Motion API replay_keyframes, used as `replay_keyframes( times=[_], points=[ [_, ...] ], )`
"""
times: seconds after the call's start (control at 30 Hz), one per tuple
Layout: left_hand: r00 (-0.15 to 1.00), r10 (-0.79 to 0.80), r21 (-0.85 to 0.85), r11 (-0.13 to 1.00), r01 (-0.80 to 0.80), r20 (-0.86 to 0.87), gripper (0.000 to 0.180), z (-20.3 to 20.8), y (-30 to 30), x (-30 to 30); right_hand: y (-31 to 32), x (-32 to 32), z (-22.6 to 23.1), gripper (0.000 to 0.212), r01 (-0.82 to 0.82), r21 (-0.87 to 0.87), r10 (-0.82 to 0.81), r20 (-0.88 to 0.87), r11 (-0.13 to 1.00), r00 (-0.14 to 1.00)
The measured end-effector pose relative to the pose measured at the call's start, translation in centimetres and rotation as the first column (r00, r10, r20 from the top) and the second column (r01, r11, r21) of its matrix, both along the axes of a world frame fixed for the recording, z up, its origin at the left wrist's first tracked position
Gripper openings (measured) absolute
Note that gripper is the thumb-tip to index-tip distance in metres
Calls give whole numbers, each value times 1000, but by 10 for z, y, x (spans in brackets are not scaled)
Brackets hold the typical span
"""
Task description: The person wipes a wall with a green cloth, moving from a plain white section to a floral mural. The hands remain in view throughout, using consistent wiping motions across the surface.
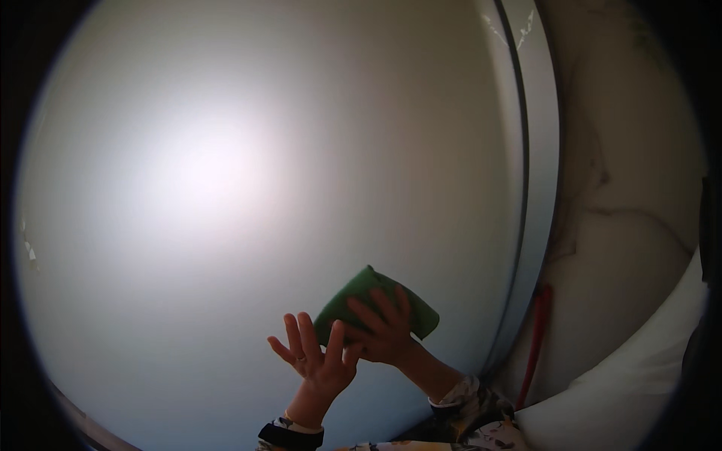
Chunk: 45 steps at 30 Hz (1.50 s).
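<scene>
A green cloth (352, 298), folded into a flat pad, lies against a large smooth pale panel. My right hand (385, 331) is spread over the cloth and holds it to that surface, its fingers reaching up across the green. Just left of the cloth, my left hand (323, 362) is raised with its fingers apart and nothing in them. A ring shows on one of its fingers. The two hands come close together at the cloth's lower edge; whether they touch there I cannot tell.
The pale panel (263, 248) fills most of the view, with a bright glare at its left. A dark-lined frame edge (524, 150) bounds it on the right. Beyond are a veined stone-like surface (617, 173), a thin red rod-like thing (535, 342) and white fabric (617, 383).
</scene>
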<state>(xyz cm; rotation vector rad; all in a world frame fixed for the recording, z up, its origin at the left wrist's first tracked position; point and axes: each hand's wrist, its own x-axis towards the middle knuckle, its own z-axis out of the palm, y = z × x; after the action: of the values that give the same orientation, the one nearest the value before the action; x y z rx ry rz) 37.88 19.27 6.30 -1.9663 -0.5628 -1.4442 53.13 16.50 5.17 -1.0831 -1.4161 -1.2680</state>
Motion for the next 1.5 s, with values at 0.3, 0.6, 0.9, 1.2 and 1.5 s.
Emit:
replay_keyframes(
  times=[0.3, 0.6, 0.9, 1.2, 1.5],
  points=[
    [984, 135, 9, 991, -135, -112, 43, 5, -5, -6, 1, 18, 69, 44, 15, 70, -9, -89, 997, 996],
    [956, 234, 97, 971, -220, -178, 42, 11, -5, -9, -13, 67, 60, 52, 137, 117, -92, -325, 984, 941],
    [948, 296, 153, 948, -277, -119, 48, 4, 10, -4, 4, 105, -26, 50, 131, 131, -37, -553, 983, 832],
    [954, 287, 150, 950, -273, -81, 51, 6, 8, -6, 17, 41, -118, 49, 60, 169, 38, -519, 984, 854],
    [993, 95, 69, 994, -90, -71, 48, 8, -1, -6, 20, -6, -49, 35, -82, 121, 105, -190, 989, 976]
  ],
)
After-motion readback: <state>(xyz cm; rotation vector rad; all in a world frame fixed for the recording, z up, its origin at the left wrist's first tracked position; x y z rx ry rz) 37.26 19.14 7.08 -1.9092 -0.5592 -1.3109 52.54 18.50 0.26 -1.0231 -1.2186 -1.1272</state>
